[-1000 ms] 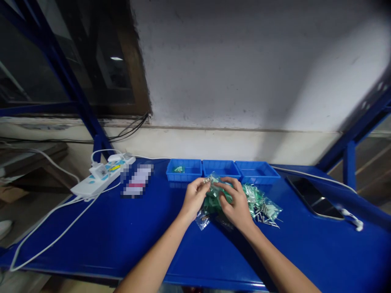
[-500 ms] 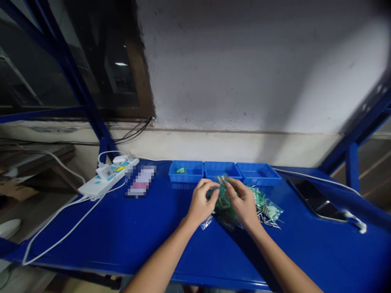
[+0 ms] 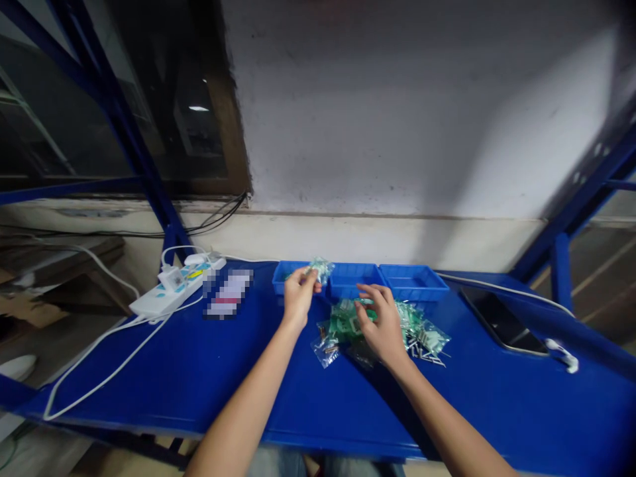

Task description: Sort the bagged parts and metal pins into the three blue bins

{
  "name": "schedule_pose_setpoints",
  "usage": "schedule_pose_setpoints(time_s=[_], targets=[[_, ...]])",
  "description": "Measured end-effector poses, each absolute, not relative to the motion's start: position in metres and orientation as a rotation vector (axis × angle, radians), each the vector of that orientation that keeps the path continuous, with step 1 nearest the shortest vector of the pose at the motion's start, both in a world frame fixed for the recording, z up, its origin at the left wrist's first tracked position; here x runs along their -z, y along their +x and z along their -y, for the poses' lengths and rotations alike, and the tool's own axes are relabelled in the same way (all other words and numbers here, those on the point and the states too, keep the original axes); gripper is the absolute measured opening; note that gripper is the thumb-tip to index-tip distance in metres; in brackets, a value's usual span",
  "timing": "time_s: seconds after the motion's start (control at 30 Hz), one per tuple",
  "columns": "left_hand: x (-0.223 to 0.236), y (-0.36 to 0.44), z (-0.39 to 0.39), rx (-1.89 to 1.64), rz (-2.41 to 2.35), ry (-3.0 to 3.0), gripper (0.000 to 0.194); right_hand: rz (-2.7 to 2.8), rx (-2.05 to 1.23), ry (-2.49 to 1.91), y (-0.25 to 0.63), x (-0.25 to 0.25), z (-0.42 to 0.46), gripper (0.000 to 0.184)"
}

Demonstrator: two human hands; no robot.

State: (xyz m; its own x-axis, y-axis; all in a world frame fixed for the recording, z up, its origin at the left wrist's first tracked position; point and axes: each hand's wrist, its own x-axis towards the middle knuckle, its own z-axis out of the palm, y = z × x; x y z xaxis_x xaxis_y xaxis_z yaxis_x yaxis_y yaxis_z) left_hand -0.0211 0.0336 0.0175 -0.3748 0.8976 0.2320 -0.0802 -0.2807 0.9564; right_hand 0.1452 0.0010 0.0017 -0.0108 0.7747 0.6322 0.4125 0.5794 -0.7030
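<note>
My left hand [image 3: 299,295] pinches a small clear plastic bag [image 3: 321,269] with pale green pieces inside. It holds the bag over the front right part of the left blue bin [image 3: 279,283]. My right hand [image 3: 381,323] has its fingers apart and nothing in them, above a pile of green and clear bags [image 3: 342,318]. Silver screw-like pins [image 3: 433,358] lie loose at the pile's right side. At its left edge rests a clear bag with brownish pieces [image 3: 326,346]. The inside of the left bin is mostly hidden by my left hand and the bag.
A middle blue bin [image 3: 354,285] and a right blue bin [image 3: 415,286] stand in the row. To the right lie a dark phone [image 3: 501,321] and white earphones [image 3: 564,356]. On the left are a white power strip [image 3: 173,288], its cables and a blurred-out flat item [image 3: 229,293].
My left hand has moved left and away from me to the left bin with the small bag. My right hand has come apart from it and its fingers have spread.
</note>
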Motion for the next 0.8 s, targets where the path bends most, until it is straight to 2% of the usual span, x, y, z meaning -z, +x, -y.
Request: schedule_pose_setpoints(time_s=[0.17, 0.27, 0.37, 0.53, 0.67, 0.8], targets=[[-0.013, -0.038, -0.036, -1.811, -1.821, 1.613, 0.055, 1.592, -0.357, -1.108, 0.156, -0.002, -0.01, 0.023], [-0.004, -0.032, -0.022, -1.568, -1.789, 1.953, 0.031, 1.741, -0.273, -1.195, 0.162, 0.002, -0.015, 0.022], [0.005, -0.021, -0.012, -1.196, -1.718, 2.115, 0.027, 1.969, -0.172, -1.289, 0.163, 0.004, -0.016, 0.021], [0.013, -0.013, -0.014, -0.945, -1.767, 2.054, 0.028, 2.249, -0.098, -1.437, 0.156, 0.002, -0.01, 0.019], [0.02, -0.019, -0.024, -1.066, -1.628, 1.816, 0.017, 2.313, -0.099, -1.449, 0.153, 0.002, -0.006, 0.02], [0.025, -0.025, -0.033, -1.162, -1.5, 1.601, 0.014, 2.33, -0.109, -1.428, 0.153, 0.003, -0.004, 0.023]])
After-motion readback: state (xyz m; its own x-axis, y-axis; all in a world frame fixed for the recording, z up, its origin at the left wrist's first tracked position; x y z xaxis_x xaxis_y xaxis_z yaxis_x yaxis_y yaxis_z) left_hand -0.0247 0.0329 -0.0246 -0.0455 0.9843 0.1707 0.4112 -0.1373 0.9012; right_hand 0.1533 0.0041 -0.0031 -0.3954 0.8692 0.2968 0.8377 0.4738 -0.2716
